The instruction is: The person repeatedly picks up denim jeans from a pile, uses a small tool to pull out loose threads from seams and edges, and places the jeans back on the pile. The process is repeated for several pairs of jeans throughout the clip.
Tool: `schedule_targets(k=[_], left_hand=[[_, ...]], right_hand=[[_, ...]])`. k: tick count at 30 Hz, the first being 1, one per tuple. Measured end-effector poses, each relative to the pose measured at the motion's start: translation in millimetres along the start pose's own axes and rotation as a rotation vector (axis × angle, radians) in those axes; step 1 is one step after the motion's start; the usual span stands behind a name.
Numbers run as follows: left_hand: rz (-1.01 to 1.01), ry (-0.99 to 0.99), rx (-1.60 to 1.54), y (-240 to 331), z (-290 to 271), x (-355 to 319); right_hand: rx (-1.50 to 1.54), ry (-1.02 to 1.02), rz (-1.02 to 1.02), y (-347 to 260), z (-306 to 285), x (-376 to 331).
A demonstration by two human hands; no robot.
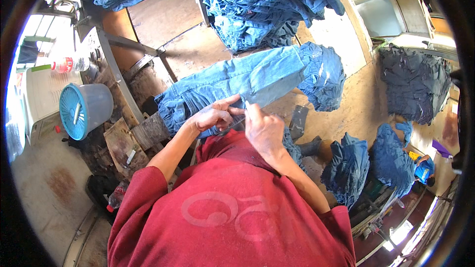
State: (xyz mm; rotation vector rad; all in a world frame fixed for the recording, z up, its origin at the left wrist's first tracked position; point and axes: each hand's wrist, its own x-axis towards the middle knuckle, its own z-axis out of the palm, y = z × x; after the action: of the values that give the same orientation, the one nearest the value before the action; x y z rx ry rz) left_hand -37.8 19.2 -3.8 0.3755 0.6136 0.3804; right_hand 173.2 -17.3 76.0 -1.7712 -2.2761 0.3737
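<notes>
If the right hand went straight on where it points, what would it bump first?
Probably the light blue denim, just past the right hand; whether they already touch is unclear.

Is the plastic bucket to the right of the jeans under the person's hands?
No, the plastic bucket is to the left of the jeans.

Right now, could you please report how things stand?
Left hand over blue jeans; right hand close beside it, grip unclear. Jeans laid crosswise. Denim pile beyond, apart from both hands.
</notes>
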Motion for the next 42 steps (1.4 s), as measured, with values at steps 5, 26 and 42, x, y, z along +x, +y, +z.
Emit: schedule_targets(k=[5, 26, 42], left_hand=[[0.093, 0.161, 0.408, 5, 9, 2], [-0.005, 0.171, -0.073, -2, 12, -2], [0.092, 0.437, 0.092, -13, 43, 20]], right_hand=[[0.336, 0.077, 0.127, 6, -22, -5], [-0.073, -0.121, -0.504, 51, -54, 46], [0.601, -0.264, 0.606, 49, 20, 16]])
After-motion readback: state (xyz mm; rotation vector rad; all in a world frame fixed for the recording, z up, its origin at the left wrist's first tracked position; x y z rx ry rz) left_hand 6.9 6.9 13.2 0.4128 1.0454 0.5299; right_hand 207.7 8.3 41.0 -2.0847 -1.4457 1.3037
